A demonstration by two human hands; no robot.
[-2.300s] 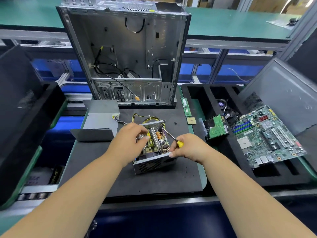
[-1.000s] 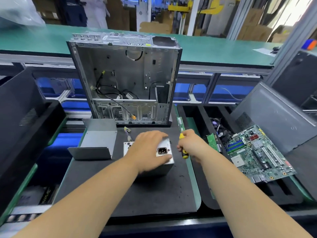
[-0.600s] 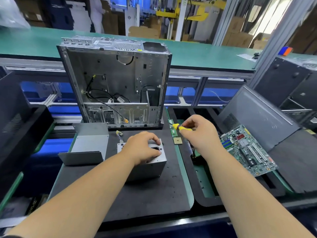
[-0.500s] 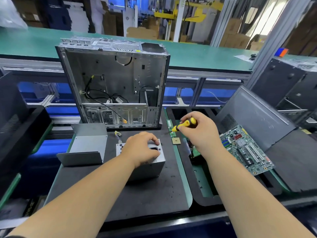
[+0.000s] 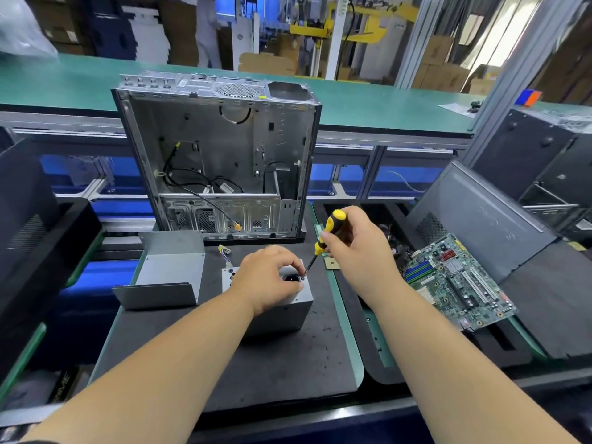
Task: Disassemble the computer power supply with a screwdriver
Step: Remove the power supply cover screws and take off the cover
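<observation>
The grey metal power supply stands on the black mat with its socket face turned up. My left hand lies curled over its top and holds it, fingertips beside the black power socket. My right hand grips a yellow-and-black screwdriver, slanted down to the left. Its tip meets the top face right of the socket, beside my left fingertips. The supply's removed grey cover lies to the left on the mat.
An open, empty computer case stands upright behind the mat. A green motherboard leans in the black foam tray on the right, near a grey side panel. A small CPU chip lies by my right hand.
The power supply was turned from open side up to socket face up. My right hand lifted the screwdriver, then brought its tip down onto the top face. My left hand stayed on the supply.
</observation>
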